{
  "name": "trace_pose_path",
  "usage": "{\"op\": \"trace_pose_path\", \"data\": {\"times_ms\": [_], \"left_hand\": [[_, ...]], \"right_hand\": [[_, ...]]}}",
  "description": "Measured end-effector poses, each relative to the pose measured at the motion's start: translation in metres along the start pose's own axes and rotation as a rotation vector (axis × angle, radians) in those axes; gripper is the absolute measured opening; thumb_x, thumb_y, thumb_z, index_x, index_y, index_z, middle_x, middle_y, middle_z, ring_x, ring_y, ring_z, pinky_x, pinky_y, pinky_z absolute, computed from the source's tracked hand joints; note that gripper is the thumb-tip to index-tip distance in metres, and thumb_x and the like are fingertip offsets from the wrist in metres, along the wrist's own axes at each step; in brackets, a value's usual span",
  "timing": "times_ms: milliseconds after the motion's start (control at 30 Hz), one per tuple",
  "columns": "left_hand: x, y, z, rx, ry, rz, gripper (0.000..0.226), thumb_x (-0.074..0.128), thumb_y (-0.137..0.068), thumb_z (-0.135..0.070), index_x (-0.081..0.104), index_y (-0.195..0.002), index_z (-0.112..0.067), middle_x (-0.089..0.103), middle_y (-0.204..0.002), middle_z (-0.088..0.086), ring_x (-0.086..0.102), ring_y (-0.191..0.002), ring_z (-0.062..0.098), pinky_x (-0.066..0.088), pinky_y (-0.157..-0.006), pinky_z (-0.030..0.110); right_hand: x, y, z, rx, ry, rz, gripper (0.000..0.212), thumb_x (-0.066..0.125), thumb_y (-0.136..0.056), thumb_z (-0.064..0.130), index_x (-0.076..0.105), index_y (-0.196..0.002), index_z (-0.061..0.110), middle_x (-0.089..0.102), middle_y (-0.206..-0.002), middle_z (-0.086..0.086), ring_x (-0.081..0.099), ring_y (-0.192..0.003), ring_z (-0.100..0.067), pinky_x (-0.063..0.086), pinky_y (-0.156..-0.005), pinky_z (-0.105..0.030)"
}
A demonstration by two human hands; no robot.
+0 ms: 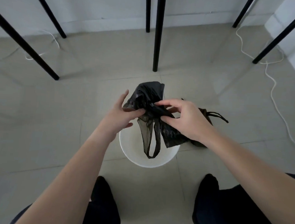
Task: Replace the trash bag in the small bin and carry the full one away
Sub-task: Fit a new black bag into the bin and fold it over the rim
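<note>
1. Head view, centre: a person stands over a small white bin (148, 156) on a pale tiled floor (50, 124), both bare forearms reaching forward and down, and holds a crumpled black trash bag (149, 98) above the bin's open mouth.
2. The left hand (122, 114) supports the bag from its left side; the thumb presses into the plastic while the other fingers are loosely spread, the index pointing up beside the bag.
3. The right hand (185, 120) pinches a fold of the bag between thumb and fingertips at the bunched middle, with the remaining fingers curled in against the plastic.
4. Two thin looped handles of the held bag (152, 142) hang down from the grip into the bin's opening; the bin's white inner wall shows bare around them.
5. To the right of the bin and partly hidden behind the right hand and wrist, a second dark bag (205, 114) lies on the floor, its tied handles (217, 115) pointing right. How full it is cannot be judged.
6. Bottom of the view: two feet in dark socks (104, 194) stand on the tiles on either side of the bin's near edge.
7. Top of the view: black furniture legs (157, 36) rise from the floor before a white wall (97, 4), and white cables (276, 93) trail across the tiles at right and far left.
</note>
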State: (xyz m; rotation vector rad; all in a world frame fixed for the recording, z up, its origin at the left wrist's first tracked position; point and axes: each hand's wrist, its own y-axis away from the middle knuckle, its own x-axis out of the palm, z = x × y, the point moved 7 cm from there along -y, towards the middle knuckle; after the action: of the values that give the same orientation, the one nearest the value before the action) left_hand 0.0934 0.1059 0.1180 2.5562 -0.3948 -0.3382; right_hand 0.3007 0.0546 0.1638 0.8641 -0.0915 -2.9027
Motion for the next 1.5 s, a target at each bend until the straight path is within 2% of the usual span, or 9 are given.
{"op": "trace_pose_path", "data": {"times_ms": [167, 333, 433, 567, 767, 1033, 1167, 1333, 1500], "left_hand": [[0.002, -0.019, -0.006, 0.107, -0.128, -0.076, 0.010, 0.072, -0.094, -0.012, 0.076, -0.097, -0.021, 0.078, -0.085, 0.009, 0.068, -0.070, 0.015, 0.055, -0.072, 0.035], [-0.025, -0.019, -0.023, 0.213, -0.393, -0.378, 0.015, 0.067, -0.087, -0.015, 0.076, -0.092, -0.026, 0.076, -0.082, -0.010, 0.073, -0.083, 0.016, 0.060, -0.078, 0.036], [-0.023, -0.004, -0.041, 0.228, -0.545, -0.389, 0.011, 0.066, -0.090, -0.022, 0.075, -0.086, -0.027, 0.073, -0.076, -0.012, 0.066, -0.079, 0.008, 0.047, -0.065, 0.025], [-0.018, 0.010, -0.047, 0.189, -0.787, -0.385, 0.015, 0.067, -0.087, -0.029, 0.076, -0.079, -0.020, 0.071, -0.071, -0.002, 0.064, -0.077, 0.025, 0.042, -0.065, 0.031], [-0.016, 0.014, -0.032, 0.034, -0.753, -0.264, 0.026, 0.072, -0.083, -0.037, 0.073, -0.064, -0.019, 0.066, -0.061, -0.003, 0.065, -0.072, 0.022, 0.038, -0.054, 0.026], [-0.004, 0.014, -0.011, -0.107, -0.641, -0.190, 0.030, 0.071, -0.076, -0.033, 0.061, -0.062, -0.009, 0.046, -0.058, 0.005, 0.043, -0.060, 0.028, 0.036, -0.055, 0.031], [-0.010, 0.008, -0.009, -0.111, -0.498, -0.156, 0.042, 0.075, -0.073, -0.043, 0.067, -0.071, -0.002, 0.061, -0.059, 0.013, 0.056, -0.059, 0.026, 0.054, -0.066, 0.034], [-0.019, 0.005, -0.006, -0.125, -0.439, -0.046, 0.052, 0.078, -0.079, -0.059, 0.075, -0.086, -0.007, 0.079, -0.072, 0.003, 0.065, -0.067, 0.017, 0.058, -0.095, 0.040], [-0.024, 0.010, -0.007, -0.040, -0.628, -0.024, 0.036, 0.087, -0.079, -0.044, 0.074, -0.086, -0.012, 0.075, -0.085, 0.005, 0.065, -0.078, 0.017, 0.048, -0.069, 0.028]], "right_hand": [[-0.002, -0.002, -0.014, 0.024, 0.045, 0.033, 0.044, 0.073, -0.091, 0.004, 0.073, -0.123, 0.034, 0.073, -0.113, 0.024, 0.067, -0.103, 0.002, 0.046, -0.087, -0.007], [0.003, -0.006, -0.045, 0.174, 0.252, 0.123, 0.052, 0.062, -0.089, -0.001, 0.072, -0.123, 0.038, 0.074, -0.103, 0.013, 0.072, -0.087, -0.008, 0.058, -0.082, -0.029], [0.013, -0.002, -0.055, 0.290, 0.355, 0.291, 0.054, 0.062, -0.092, 0.011, 0.062, -0.136, 0.043, 0.070, -0.101, 0.015, 0.068, -0.081, -0.011, 0.054, -0.074, -0.025], [0.020, -0.004, -0.051, 0.302, 0.357, 0.317, 0.050, 0.065, -0.096, 0.023, 0.056, -0.142, 0.041, 0.051, -0.149, 0.006, 0.051, -0.134, -0.016, 0.042, -0.106, -0.031], [0.030, -0.003, -0.022, 0.255, 0.096, 0.197, 0.014, 0.070, -0.095, 0.035, 0.076, -0.107, 0.031, 0.073, -0.104, 0.014, 0.071, -0.086, -0.008, 0.054, -0.081, -0.027], [0.068, 0.018, -0.002, 0.458, -0.268, 0.477, 0.043, 0.081, -0.083, 0.052, 0.074, -0.098, 0.013, 0.079, -0.095, -0.007, 0.078, -0.086, -0.022, 0.065, -0.081, -0.040], [0.064, 0.009, -0.014, 0.470, -0.236, 0.373, 0.017, 0.080, -0.090, 0.021, 0.067, -0.085, 0.011, 0.074, -0.074, -0.006, 0.072, -0.068, -0.020, 0.065, -0.079, -0.044], [0.023, -0.011, -0.036, 0.392, 0.146, 0.176, 0.010, 0.077, -0.089, 0.027, 0.070, -0.094, 0.022, 0.074, -0.088, 0.002, 0.069, -0.077, -0.017, 0.049, -0.067, -0.029], [-0.008, -0.013, -0.054, 0.361, 0.394, 0.077, 0.011, 0.069, -0.092, 0.020, 0.066, -0.088, 0.030, 0.067, -0.083, 0.011, 0.065, -0.080, -0.015, 0.039, -0.058, -0.026]]}}
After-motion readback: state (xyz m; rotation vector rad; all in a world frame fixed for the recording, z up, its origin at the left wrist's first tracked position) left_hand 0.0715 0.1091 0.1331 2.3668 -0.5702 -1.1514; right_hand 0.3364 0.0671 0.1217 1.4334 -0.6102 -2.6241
